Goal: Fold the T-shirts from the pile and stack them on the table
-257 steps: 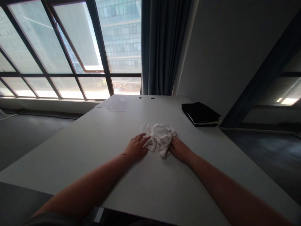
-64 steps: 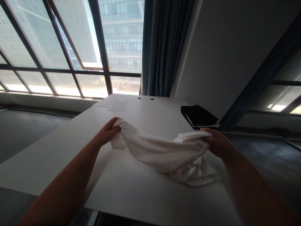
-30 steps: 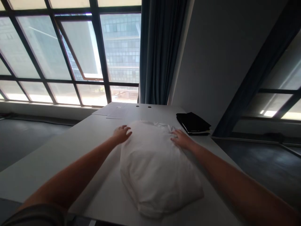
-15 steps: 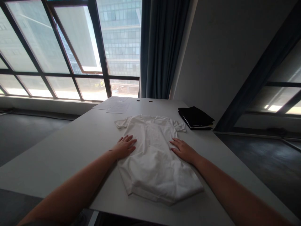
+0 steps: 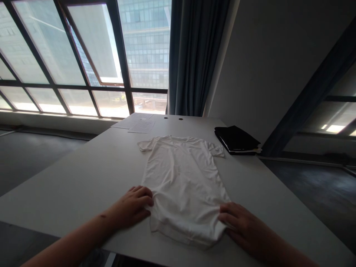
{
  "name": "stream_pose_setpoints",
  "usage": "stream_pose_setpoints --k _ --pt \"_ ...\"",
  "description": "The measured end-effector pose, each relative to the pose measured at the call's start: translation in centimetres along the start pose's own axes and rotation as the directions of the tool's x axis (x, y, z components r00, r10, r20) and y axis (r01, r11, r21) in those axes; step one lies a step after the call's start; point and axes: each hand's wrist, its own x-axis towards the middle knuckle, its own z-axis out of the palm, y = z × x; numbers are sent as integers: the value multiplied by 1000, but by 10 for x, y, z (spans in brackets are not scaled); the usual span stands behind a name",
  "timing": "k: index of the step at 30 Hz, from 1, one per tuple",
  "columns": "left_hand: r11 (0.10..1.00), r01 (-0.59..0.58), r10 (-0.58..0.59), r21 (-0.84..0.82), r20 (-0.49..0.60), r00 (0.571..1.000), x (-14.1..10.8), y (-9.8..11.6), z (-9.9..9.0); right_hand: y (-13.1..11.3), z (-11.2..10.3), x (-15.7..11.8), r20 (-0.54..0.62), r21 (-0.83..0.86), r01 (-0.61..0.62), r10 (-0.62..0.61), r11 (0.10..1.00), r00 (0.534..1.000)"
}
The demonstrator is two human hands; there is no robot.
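Observation:
A white short-sleeved T-shirt (image 5: 183,178) lies spread on the white table, its collar toward the far side and its hem toward me, with soft wrinkles across the lower half. My left hand (image 5: 135,207) has its fingers curled on the shirt's left side edge, near the hem. On the opposite edge, a little nearer to the hem, my right hand (image 5: 241,226) grips the fabric between thumb and fingers. The cloth is drawn slightly between both hands.
The white table (image 5: 83,178) reaches toward the window. Printed sheets of paper (image 5: 141,126) lie at its far left. A black folder (image 5: 237,139) with papers inside rests near the right edge. Behind stands a dark blue curtain (image 5: 194,59).
Both hands have slid down the shirt's sides toward the hem, and their spread fingers have curled onto the edges. The lower part of the shirt is narrower. The view has shifted slightly.

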Motion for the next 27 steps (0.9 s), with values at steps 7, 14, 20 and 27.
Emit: stream_pose_setpoints --k 7,14,20,27 --pt "903 200 -227 -381 -25 974 11 -3 -28 9 -27 6 -26 326 -188 207 927 978" --pt "756 131 78 -641 287 955 -7 -3 -74 -10 -56 0 308 362 -179 64 915 949" --pt "947 167 -78 -276 308 948 -9 13 -51 -29 -28 5 360 216 -107 23 970 933" --pt "994 40 -64 100 256 964 -37 3 -26 -31 -35 -6 519 338 -210 5 917 855"
